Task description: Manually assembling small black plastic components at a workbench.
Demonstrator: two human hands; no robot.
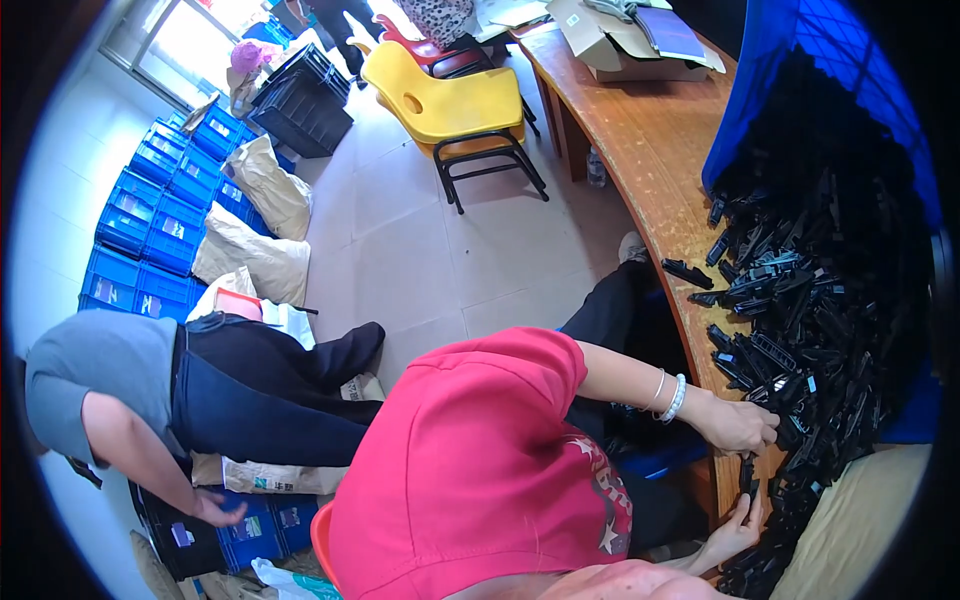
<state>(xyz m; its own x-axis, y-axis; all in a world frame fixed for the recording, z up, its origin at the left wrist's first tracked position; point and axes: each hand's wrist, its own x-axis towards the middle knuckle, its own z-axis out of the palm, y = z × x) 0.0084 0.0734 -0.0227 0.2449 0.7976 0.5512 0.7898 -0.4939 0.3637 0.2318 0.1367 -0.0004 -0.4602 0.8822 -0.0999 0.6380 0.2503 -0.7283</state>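
Note:
My left hand [738, 422], with a white beaded bracelet [675, 398] on its wrist, reaches over the wooden table with its fingers curled closed. What those fingers grip is hidden. Just below it my right hand [735, 532] pinches a small, narrow black plastic part [747, 475] upright between thumb and fingers. The upper end of this part meets the underside of my left hand. Close beside both hands lies a heap of similar black plastic parts [770, 350], with a few loose pieces at its edge.
A large blue bin [740, 110] lies tipped behind the heap. Tan sacking [860, 520] borders it below. On the far tabletop stands an open cardboard box [600, 50]. A yellow chair [440, 95] stands on the floor. Behind me a co-worker [200, 380] bends near stacked blue crates [150, 225].

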